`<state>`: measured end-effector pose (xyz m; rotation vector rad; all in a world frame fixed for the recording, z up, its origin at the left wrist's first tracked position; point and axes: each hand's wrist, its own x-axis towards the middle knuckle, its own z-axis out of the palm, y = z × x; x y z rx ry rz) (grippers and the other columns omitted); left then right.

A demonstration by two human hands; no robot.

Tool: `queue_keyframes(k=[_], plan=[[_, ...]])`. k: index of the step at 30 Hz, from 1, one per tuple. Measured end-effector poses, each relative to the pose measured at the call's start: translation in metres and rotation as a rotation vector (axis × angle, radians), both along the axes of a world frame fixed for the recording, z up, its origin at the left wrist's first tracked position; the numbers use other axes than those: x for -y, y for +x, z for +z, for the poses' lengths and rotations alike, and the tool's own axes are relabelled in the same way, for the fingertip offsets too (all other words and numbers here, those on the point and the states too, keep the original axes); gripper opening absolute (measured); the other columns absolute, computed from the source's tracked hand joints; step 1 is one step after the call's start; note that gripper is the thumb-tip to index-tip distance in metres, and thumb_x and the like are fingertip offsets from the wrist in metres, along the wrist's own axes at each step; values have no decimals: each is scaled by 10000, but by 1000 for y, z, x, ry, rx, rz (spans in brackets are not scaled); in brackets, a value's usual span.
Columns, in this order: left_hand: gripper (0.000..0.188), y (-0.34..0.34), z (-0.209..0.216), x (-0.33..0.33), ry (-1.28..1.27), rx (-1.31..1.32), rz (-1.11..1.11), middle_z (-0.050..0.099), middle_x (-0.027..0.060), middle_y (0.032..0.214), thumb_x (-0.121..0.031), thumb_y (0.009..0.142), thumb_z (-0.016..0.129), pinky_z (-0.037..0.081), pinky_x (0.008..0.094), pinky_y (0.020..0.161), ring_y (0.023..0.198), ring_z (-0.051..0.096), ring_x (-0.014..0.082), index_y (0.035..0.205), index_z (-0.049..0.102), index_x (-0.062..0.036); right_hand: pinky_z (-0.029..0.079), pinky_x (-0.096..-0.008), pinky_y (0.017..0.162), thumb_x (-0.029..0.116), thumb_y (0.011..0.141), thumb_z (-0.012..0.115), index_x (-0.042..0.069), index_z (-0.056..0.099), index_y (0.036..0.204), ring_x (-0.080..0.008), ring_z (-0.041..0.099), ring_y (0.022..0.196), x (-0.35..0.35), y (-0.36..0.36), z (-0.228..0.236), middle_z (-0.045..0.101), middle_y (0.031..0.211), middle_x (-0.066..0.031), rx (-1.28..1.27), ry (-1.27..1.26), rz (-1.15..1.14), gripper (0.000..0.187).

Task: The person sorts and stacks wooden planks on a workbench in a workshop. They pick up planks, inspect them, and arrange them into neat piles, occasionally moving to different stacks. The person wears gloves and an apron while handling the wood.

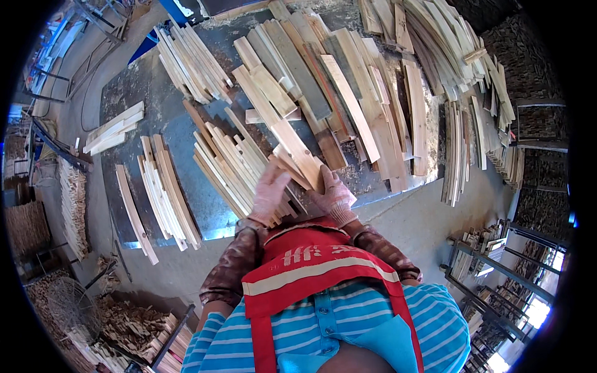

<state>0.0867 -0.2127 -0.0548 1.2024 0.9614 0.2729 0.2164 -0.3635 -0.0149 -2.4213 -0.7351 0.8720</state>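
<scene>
My right hand (334,193), in a pale work glove, is closed on the near end of a light wooden board (292,143). The board points away from me and slightly left, its far part lying among other boards. My left hand (269,194), also gloved, is beside the board's left edge with its fingers stretched out. A shorter piece of wood (288,165) lies between that hand and the board; whether the fingertips touch it is hard to tell. Under and left of the left hand is a bundle of narrow wooden strips (227,163).
The dark metal-topped table (118,199) carries more strip bundles (165,186) at left and a large heap of boards (348,93) at right. Stacked strips (457,152) stand beyond its right edge. Racks (497,280) and a wire fan guard (73,301) are on the floor around.
</scene>
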Motion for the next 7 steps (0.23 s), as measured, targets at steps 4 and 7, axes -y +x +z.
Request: queue_keyframes(k=[4, 7], plan=[[608, 47, -22, 10, -25, -28, -17, 665, 108, 1211, -196, 927, 675, 508, 281, 907, 1071, 621, 176, 1459, 466, 13, 492, -460, 998, 380, 755, 786, 52, 416, 1466, -405, 617, 1157, 14, 7, -5, 601, 1263, -253, 24, 39, -111, 866], [702, 76, -49, -9, 114, -197, 63, 658, 161, 1200, -290, 878, 716, 477, 267, 935, 1060, 609, 183, 1494, 452, -80, 477, -479, 1022, 323, 784, 773, 102, 390, 1519, -375, 619, 1203, 38, 32, -20, 593, 1351, -228, 7, 163, -267, 858]])
